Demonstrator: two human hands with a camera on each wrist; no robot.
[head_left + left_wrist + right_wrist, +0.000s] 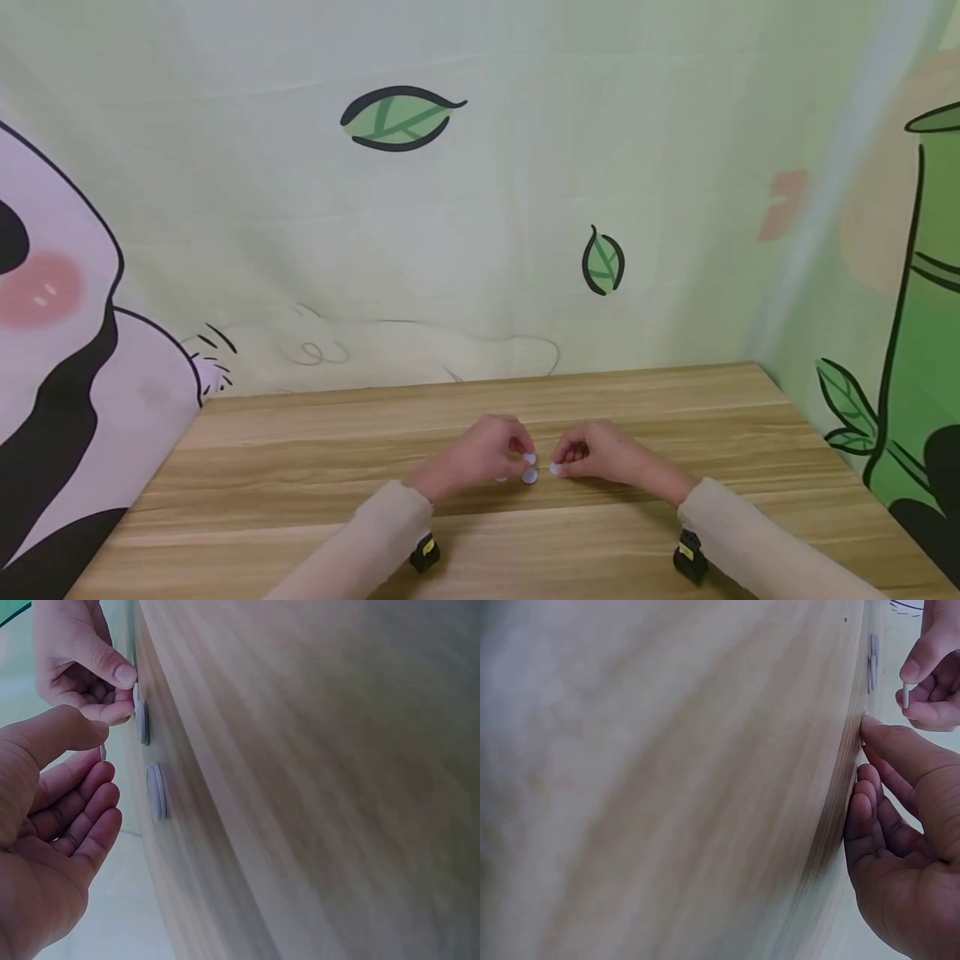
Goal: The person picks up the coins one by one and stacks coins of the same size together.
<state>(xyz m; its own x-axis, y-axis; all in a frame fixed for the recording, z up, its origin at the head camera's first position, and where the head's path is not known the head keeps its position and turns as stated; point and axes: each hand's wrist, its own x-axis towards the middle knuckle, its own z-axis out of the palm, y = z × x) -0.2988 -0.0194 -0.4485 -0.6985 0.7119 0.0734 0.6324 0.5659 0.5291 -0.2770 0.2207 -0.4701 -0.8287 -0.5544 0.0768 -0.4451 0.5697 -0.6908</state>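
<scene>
Between thumb and fingertips, my left hand (487, 452) pinches a small white disc (530, 458); the left wrist view shows this disc (103, 752) edge-on, raised off the wood. Across from it, my right hand (603, 452) pinches another white disc (555, 468) low at the tabletop, its fingers curled. A white disc (529, 477) lies flat on the table just below the left fingertips. Partly hidden under the left hand is one more disc (501, 478). In the left wrist view, the lying discs (156, 791) look thin and round, with some overlapping in line of sight.
The wood-grain table (315, 450) reaches back to a printed cloth backdrop (510, 208) with leaves and a panda. A black wrist device (425, 553) hangs below the left sleeve, and a similar one (690, 557) below the right.
</scene>
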